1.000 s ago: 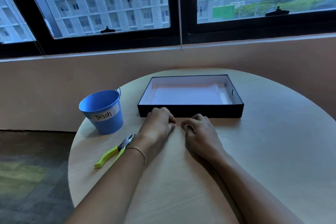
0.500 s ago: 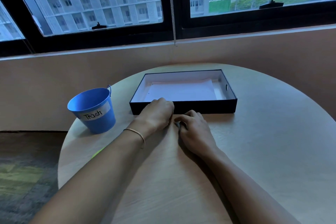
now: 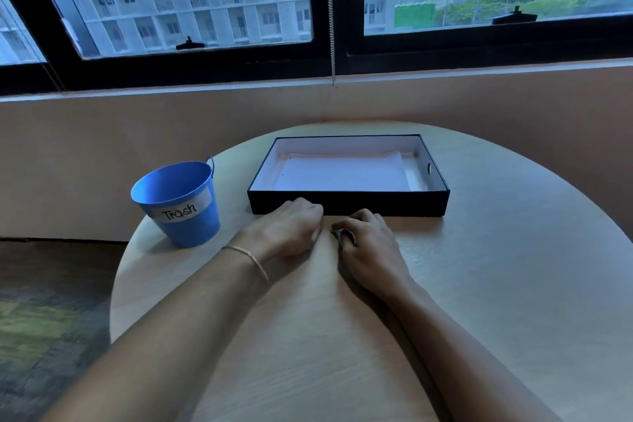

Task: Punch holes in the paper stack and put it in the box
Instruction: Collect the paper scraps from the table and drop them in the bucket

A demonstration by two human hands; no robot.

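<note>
A black shallow box [image 3: 349,207] with a white inside stands on the round table beyond my hands. The white paper stack [image 3: 342,173] lies flat in it, with small punched holes along its left edge. My left hand [image 3: 291,229] rests on the tabletop just in front of the box's front wall, fingers curled under and holding nothing. My right hand [image 3: 370,245] lies beside it, a small gap between them, fingers also curled and holding nothing. No hole punch shows in this view.
A blue bucket [image 3: 178,202] labelled "Trash" stands at the table's left edge, left of the box. The light wooden table [image 3: 496,284] is round, with a wall and windows behind it and carpet floor to the left.
The view has shifted, and my left forearm now covers the spot where the yellow-green hole punch lay. Both hands stay in front of the box, barely moved.
</note>
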